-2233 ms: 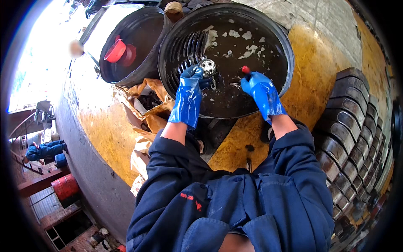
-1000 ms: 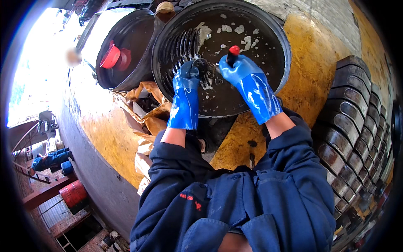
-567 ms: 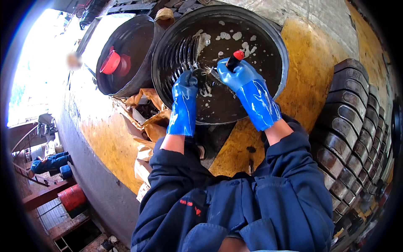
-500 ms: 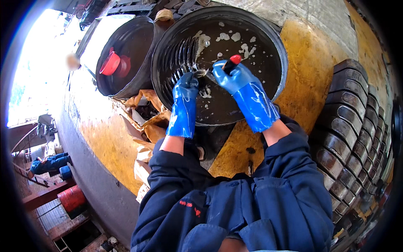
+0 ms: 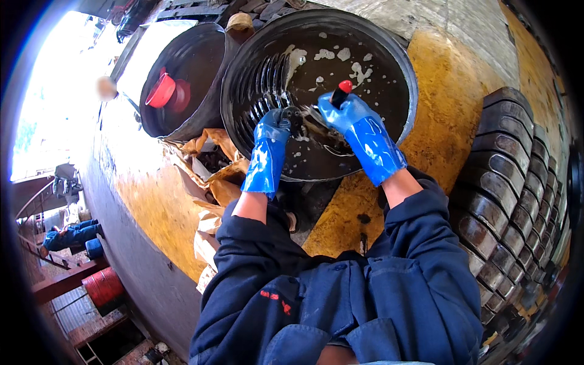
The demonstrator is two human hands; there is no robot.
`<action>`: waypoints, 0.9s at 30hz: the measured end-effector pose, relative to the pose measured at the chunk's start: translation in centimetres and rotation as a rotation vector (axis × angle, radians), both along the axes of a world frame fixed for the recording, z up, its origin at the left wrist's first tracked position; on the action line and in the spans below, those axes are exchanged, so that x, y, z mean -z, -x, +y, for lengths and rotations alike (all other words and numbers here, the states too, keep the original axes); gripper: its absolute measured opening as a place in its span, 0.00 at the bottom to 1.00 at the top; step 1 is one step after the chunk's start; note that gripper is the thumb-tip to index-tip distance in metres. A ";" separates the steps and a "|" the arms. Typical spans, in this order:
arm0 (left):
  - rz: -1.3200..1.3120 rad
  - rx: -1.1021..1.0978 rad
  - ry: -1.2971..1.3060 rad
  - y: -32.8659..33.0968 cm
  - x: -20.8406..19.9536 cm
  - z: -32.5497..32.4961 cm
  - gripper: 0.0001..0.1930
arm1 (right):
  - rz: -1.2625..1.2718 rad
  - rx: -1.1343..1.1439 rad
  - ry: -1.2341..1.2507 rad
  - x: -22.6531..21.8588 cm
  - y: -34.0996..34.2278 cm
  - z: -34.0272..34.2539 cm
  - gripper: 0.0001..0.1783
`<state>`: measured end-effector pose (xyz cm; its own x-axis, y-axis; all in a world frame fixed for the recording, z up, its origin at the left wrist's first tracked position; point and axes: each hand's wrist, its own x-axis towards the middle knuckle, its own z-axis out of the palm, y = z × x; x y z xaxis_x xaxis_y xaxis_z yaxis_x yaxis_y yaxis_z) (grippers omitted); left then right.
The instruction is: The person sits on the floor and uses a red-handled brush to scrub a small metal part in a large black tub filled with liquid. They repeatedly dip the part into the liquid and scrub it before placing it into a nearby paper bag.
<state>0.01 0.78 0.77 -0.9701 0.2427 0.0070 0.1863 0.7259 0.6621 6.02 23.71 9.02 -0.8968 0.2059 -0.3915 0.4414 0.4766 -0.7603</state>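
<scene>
Blue rubber gloves cover both my hands over a wide round tub point(image 5: 410, 91) of dark liquid with patches of pale foam. My left hand point(image 5: 273, 125) is closed on a small dark metal part point(image 5: 295, 118) with rounded shapes; its exact kind is unclear. In my right hand point(image 5: 350, 115) is a brush, its black handle with a red end point(image 5: 345, 87) sticking up from the fist. The brush's working end points toward the metal part and is partly blurred. Several dark curved ridged pieces point(image 5: 263, 79) stand in a row in the tub's left side.
Left of the tub is a smaller drum point(image 5: 210, 91) of dark liquid with a red scoop point(image 5: 160, 91). A torn brown paper sack point(image 5: 225, 182) of dark pieces lies below them. Stacked metal blocks point(image 5: 499, 164) line the right. A person point(image 5: 73, 236) in blue is far left.
The metal part now shows more fully beside my left fingers. My right hand with the brush has shifted slightly right, away from my left hand.
</scene>
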 end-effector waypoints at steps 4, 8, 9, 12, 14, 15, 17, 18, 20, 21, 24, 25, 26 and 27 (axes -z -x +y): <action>-0.063 0.076 -0.054 -0.5 0.2 0.9 0.12 | 0.239 -0.072 0.121 -0.6 -0.6 -1.5 0.16; -0.062 0.049 -0.016 -0.7 0.0 1.0 0.14 | 0.150 -0.049 -0.146 -1.3 -0.6 -0.7 0.22; -0.049 0.041 0.006 -0.8 -0.2 1.1 0.14 | 0.057 -0.037 -0.073 -3.5 -0.4 -0.3 0.21; -0.007 0.045 0.050 -0.9 -0.4 1.2 0.14 | 0.186 -0.054 0.036 -1.7 -0.4 -0.8 0.22; 0.016 0.082 0.055 -0.8 -0.4 1.2 0.14 | 0.142 -0.132 -0.086 -0.9 -0.1 -1.4 0.24; 0.027 0.100 0.059 -0.8 -0.3 1.1 0.14 | 0.116 -0.114 -0.110 -1.0 -0.1 -1.4 0.24; 0.019 0.049 0.060 -1.2 -0.5 1.3 0.14 | 0.066 -0.080 -0.162 -2.0 -0.2 -1.1 0.24; 0.015 0.023 0.059 -1.4 -0.8 1.5 0.14 | 0.117 -0.074 -0.135 -3.0 -0.7 -0.5 0.24; -0.053 0.008 0.067 -1.2 -0.7 1.5 0.14 | 0.111 -0.066 -0.092 -3.2 -0.1 -0.2 0.23; -0.087 0.001 0.071 -1.2 -0.7 1.4 0.14 | 0.075 -0.081 -0.047 -3.5 0.0 -0.1 0.23; -0.060 0.039 0.009 -1.3 -0.2 1.3 0.14 | 0.108 -0.080 0.034 -2.8 -0.8 -1.3 0.23; -0.050 0.049 -0.010 -1.4 0.1 1.1 0.14 | 0.067 -0.098 -0.025 -2.9 -0.7 -1.2 0.24; -0.088 0.082 -0.016 -0.9 -0.1 1.3 0.14 | 0.025 -0.115 -0.085 -3.3 -0.3 -0.9 0.25; -0.106 0.064 -0.008 -0.9 -0.2 1.2 0.14 | -0.015 -0.132 -0.145 -3.8 -0.2 -0.8 0.26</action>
